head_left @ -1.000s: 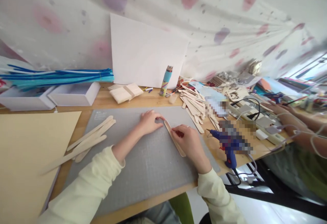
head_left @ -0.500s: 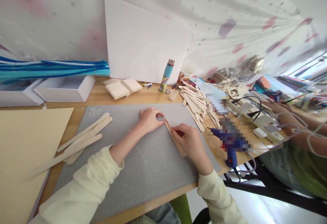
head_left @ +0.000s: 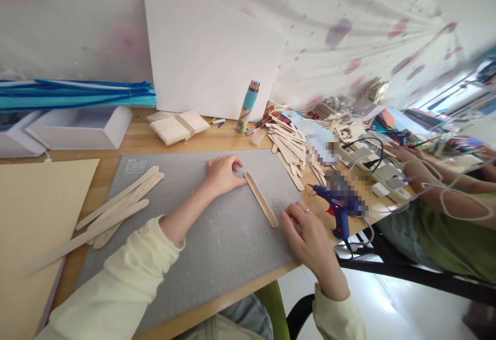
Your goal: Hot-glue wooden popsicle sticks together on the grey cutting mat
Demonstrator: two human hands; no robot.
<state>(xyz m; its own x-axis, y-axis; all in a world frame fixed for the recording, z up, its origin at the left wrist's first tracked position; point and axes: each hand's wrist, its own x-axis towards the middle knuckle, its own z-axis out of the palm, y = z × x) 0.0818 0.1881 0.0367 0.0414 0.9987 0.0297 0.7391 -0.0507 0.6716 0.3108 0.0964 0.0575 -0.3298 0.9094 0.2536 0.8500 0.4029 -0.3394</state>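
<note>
Craft stick [head_left: 261, 199] lies on cutting mat [head_left: 209, 247]; left hand [head_left: 222, 175] at far end, pinch unclear; right hand [head_left: 309, 234] loosely spread, empty, at mat's right edge. Bump could swivel stick; hot-glue gun [head_left: 341, 223], right of mat, could burn on contact

The stick [head_left: 261, 199] is pale tan. The mat [head_left: 209, 247] is grey with thin square lines. The sleeves [head_left: 116, 278] are pale yellow, and so is the big sheet [head_left: 39, 200]. The glue gun [head_left: 341, 218] is dark blue with a red bit [head_left: 330, 210]. The pencil tube [head_left: 248, 106] is blue and yellow. The curtain [head_left: 372, 9] is white with pink and purple spots.
</note>
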